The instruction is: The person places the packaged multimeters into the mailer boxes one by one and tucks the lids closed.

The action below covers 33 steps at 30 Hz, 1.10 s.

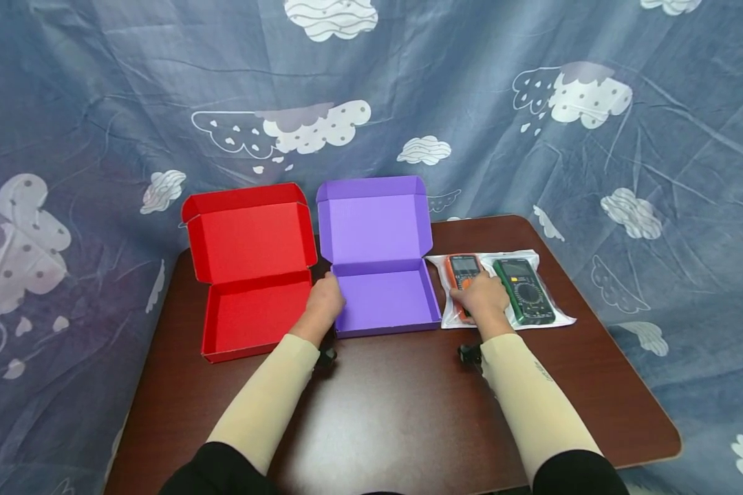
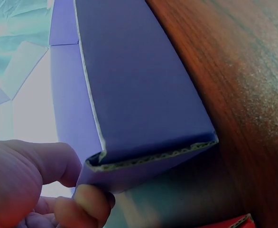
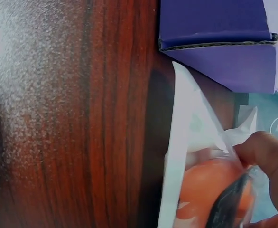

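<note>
My left hand [image 1: 325, 300] pinches the left side wall of an open purple cardboard box [image 1: 384, 299], thumb inside and fingers outside. That wall's front corner fills the left wrist view, where the box [image 2: 143, 80] shows a doubled cardboard edge. My right hand [image 1: 484, 299] grips an orange multimeter [image 1: 464, 265] in a clear plastic bag with a white edge, just right of the purple box. The right wrist view shows the thumb against the bag [image 3: 179, 156], its edge standing up from the table. A green multimeter [image 1: 525, 291], also bagged, lies to the right of that hand.
An open red cardboard box [image 1: 254, 309] stands left of the purple one, its lid upright at the back. Both boxes sit on a brown wooden table [image 1: 396, 405] with rounded corners. A blue cloud-patterned curtain [image 1: 470, 82] hangs behind and beside the table.
</note>
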### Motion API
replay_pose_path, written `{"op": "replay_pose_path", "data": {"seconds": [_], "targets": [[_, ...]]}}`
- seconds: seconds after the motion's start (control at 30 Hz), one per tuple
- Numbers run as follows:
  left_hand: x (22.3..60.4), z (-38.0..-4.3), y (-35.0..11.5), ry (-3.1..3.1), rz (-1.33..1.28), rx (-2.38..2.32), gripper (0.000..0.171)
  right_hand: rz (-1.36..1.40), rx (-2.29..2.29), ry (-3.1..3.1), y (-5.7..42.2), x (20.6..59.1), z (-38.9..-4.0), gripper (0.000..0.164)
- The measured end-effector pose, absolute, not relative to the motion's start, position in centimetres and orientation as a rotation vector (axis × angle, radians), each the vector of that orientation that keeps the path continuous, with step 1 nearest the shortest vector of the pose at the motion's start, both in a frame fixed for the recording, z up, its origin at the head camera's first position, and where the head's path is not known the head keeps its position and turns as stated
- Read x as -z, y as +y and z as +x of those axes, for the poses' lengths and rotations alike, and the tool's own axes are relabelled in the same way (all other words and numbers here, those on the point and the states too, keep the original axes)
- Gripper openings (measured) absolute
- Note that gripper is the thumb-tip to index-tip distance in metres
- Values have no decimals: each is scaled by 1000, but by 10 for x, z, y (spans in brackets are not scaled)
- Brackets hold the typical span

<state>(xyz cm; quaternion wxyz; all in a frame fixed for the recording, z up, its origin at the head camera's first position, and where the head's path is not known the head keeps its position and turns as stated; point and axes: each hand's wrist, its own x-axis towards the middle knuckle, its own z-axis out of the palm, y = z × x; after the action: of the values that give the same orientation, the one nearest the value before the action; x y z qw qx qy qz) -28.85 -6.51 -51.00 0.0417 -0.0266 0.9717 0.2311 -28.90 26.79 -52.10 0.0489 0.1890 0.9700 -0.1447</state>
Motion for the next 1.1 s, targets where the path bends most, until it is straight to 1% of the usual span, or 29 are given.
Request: {"op": "replay_pose_path", "data": {"seconds": [0.1,0.2,0.37,0.53,0.67,0.9,1.1], "targets": [[511,-288,-65,2990,-72,-698,42,583,443,2961,268,522,-289,91],[511,-288,-63,2996,-58,-684,39,587,450,2966,271,524,-288,89],[511,-287,-62,3005,-57,-659,41,580,463,2962,274,522,-286,87],[512,-288,-62,3011,-85,-665,38,588,477,2960,275,517,-283,79],[512,-288,-62,3013,-81,-666,37,583,479,2961,274,511,-277,80],[510,-286,-62,3017,-75,-674,40,562,483,2956,272,497,-265,77],[510,-286,-63,2996,-82,-697,34,540,488,2958,276,487,-255,76]]}}
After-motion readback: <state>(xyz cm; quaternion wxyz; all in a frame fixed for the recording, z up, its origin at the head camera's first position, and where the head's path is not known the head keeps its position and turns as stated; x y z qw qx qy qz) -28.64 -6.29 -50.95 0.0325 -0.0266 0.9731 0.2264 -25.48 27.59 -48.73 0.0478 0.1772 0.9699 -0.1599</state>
